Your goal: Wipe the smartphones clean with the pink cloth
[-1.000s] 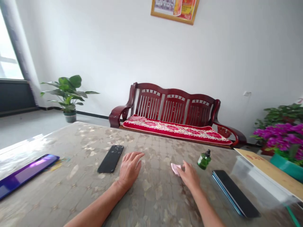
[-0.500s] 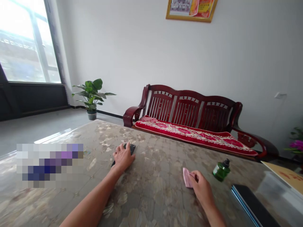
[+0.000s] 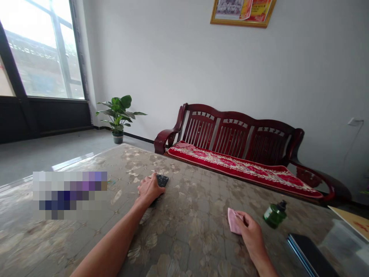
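Observation:
My left hand [image 3: 150, 189] is closed over a black remote control [image 3: 163, 181] lying on the patterned tabletop. The thumb lies along the near side, and most of the remote is hidden under the palm. In my right hand [image 3: 251, 231] a small folded pink cloth [image 3: 234, 222] is pinched between thumb and fingers, close above or on the table. To the right of that hand stands a green bottle with a black cap [image 3: 275, 214].
A dark flat case with blue edges [image 3: 313, 254] lies at the front right, beside a clear plastic box [image 3: 343, 236] and a yellow sheet [image 3: 353, 218]. A blurred-out patch [image 3: 69, 195] covers something on the left. Behind the table stands a wooden bench [image 3: 230, 134].
My left hand's fingers, more spread over the remote before, have drawn in around it. The right hand keeps the pink cloth. The whole view has turned slightly left.

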Demonstrator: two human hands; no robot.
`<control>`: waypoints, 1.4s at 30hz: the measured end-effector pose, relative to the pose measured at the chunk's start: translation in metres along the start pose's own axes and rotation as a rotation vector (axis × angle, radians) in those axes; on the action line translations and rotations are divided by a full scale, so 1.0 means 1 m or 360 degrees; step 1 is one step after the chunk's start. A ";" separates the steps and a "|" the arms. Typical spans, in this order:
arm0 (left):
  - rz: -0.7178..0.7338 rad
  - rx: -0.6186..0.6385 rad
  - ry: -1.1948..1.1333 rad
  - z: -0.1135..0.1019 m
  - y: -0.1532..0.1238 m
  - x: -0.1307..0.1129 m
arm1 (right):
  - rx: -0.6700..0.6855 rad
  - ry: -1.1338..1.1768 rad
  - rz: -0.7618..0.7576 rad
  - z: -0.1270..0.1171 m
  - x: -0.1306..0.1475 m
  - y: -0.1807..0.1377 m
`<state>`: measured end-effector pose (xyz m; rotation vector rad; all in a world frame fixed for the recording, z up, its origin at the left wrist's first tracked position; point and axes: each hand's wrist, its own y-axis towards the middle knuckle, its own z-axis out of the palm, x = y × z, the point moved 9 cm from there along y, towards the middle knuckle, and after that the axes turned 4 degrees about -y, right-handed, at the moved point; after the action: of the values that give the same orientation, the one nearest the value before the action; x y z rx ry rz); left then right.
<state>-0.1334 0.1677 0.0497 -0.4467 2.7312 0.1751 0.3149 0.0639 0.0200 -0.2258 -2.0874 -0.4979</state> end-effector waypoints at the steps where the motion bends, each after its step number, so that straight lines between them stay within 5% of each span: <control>1: -0.0017 0.0014 -0.0009 0.000 0.000 0.001 | 0.0000 0.0002 0.0000 0.000 0.000 0.000; 11: 0.0010 0.0160 0.0016 0.002 -0.001 -0.002 | 0.0019 -0.0012 -0.0002 0.001 0.002 0.001; 29: 0.0776 0.0328 0.0118 0.039 -0.110 -0.120 | 0.0009 0.0080 -0.0026 0.004 0.005 -0.002; 37: 0.0975 0.0470 0.0065 0.048 -0.137 -0.154 | 0.0042 0.0108 -0.0058 0.007 0.001 0.000; 42: 0.1233 0.0660 -0.0021 0.052 -0.155 -0.155 | 0.0051 0.0047 -0.0104 0.007 0.002 -0.001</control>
<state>0.0717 0.0748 0.0499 0.7263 2.6752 -0.1931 0.3080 0.0659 0.0181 -0.1308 -2.0776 -0.5036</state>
